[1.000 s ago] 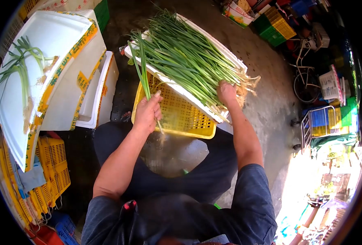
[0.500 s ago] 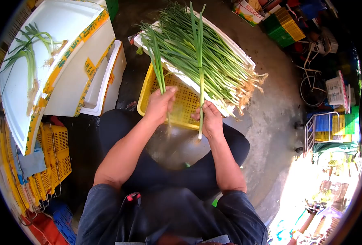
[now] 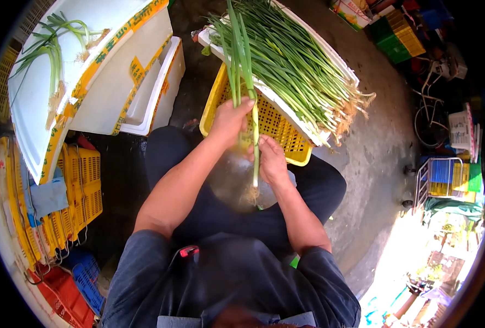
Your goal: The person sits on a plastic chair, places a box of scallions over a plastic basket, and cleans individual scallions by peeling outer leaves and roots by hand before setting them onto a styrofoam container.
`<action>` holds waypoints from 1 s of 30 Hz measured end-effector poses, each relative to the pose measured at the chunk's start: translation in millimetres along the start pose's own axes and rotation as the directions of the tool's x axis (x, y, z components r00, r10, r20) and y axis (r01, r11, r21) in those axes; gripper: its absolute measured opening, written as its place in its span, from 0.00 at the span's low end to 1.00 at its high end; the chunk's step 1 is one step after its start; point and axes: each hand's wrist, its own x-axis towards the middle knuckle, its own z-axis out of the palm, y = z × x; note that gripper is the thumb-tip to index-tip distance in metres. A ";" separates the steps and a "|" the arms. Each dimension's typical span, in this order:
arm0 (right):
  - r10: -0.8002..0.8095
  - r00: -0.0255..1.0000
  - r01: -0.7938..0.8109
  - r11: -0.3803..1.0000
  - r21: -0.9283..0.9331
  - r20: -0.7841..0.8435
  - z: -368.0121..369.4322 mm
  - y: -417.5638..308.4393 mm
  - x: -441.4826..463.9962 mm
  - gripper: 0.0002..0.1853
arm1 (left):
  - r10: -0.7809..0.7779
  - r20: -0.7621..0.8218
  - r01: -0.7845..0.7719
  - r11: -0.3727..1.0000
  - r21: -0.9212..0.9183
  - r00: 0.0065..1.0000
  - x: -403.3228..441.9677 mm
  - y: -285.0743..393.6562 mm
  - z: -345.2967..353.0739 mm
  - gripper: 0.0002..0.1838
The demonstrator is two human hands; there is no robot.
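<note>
My left hand [image 3: 231,121] is closed around green onion stalks, their leaves pointing up and away from me. One thicker green onion [image 3: 255,136] hangs root-down between my hands, and my right hand [image 3: 271,158] pinches its pale lower stem. Beyond them a large pile of green onions [image 3: 291,65] lies on a white foam tray [image 3: 321,37], roots toward the right. The tray rests across a yellow basket [image 3: 211,104] in front of my knees.
At the left, several green onions [image 3: 53,60] lie on a white foam lid [image 3: 29,128] atop foam boxes [image 3: 168,87]. Yellow crates [image 3: 86,183] stand below it. A metal cart [image 3: 439,174], a wheel [image 3: 431,126] and green and yellow crates [image 3: 398,35] are at the right.
My right hand has left the pile with one green onion and brought it beside the stalks in my left hand. The view has shifted, so the surroundings sit further right and higher.
</note>
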 end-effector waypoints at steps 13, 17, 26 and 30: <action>-0.635 0.772 0.266 0.351 -0.898 -0.019 19.1 -38.1 30.2 0.10 | 0.033 -0.034 -0.025 0.974 0.225 0.999 -8.5 2.6 12.1 0.11; -0.661 0.750 0.254 0.277 -0.927 0.008 19.1 -34.0 35.8 0.11 | 0.052 -0.059 -0.031 0.949 0.315 0.997 -9.5 1.0 12.8 0.09; -0.612 0.790 0.220 0.327 -0.919 -0.029 19.5 -27.5 41.2 0.12 | 0.134 -0.039 -0.108 0.912 0.396 0.990 -0.9 -14.1 4.8 0.08; -0.542 0.831 0.183 0.477 -0.860 -0.124 15.9 -25.9 41.2 0.12 | 0.095 -0.065 -0.065 0.929 0.365 0.993 -4.0 -13.0 6.8 0.08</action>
